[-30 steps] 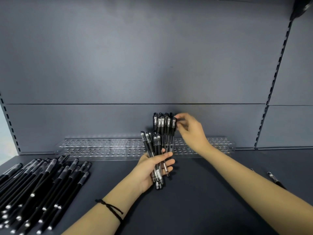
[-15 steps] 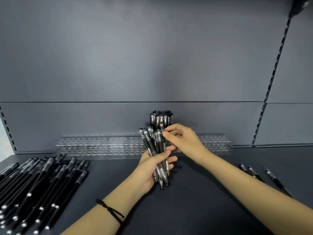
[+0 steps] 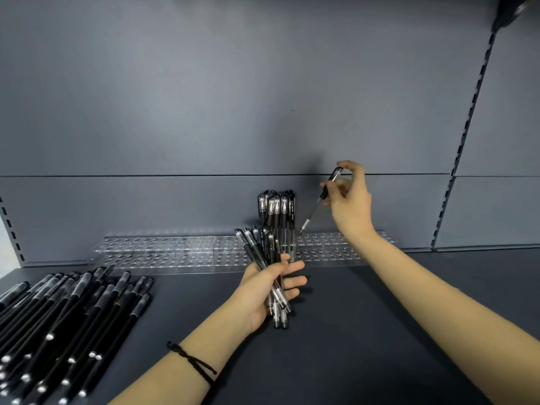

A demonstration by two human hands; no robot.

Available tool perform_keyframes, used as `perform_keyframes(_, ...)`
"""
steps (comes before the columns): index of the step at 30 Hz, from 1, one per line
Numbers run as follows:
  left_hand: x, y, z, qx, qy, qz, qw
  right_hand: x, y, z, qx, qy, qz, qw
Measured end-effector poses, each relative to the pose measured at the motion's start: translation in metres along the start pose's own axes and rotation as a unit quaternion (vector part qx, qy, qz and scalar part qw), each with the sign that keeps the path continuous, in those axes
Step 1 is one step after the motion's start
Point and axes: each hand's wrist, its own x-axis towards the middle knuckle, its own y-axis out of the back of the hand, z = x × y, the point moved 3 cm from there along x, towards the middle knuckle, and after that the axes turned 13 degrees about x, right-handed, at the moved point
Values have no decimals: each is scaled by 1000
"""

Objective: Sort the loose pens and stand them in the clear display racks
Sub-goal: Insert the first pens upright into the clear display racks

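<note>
a clear rack [image 3: 163,244] with rows of round holes runs along the back of the dark surface [image 3: 350,346], right against the grey back panel [image 3: 204,112]. near the middle of the rack a tight cluster of black pens [image 3: 277,209] stands upright in its holes, caps on top. the right hand [image 3: 350,200] is raised above the rack, just to the right of that cluster, and pinches a single pen [image 3: 314,210] near its cap end between thumb and fingers. that pen tilts, with its tip pointing down and left toward the upper tier of the rack beside the standing cluster; whether the tip touches the rack cannot be told. the left hand [image 3: 263,290] sits just in front of the rack, below the cluster, its fingers curled round a bundle of pens [image 3: 253,251] whose caps fan up in front of the rack's lower tier and whose other ends stick out below the palm. a thin black cord bracelet [image 3: 193,362] circles the left wrist. the two hands are apart. well to the left and in front of the rack, a big heap of loose black pens [image 3: 73,317] lies flat on the surface, mostly slanted the same way.
</note>
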Motion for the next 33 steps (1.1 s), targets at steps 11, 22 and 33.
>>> perform_keyframes(11, -2, 0, 2, 9, 6, -3, 1000, 2, -11, 16, -93, 34, -100, 990)
perform_keyframes(22, -3, 2, 3, -15, 5, -9, 1000, -4, -21, 9, -208, -22, -249, 945)
perform_keyframes(33, -7, 0, 6, -15, -20, -30, 999, -41, -25, 0, -130, -146, -279, 940)
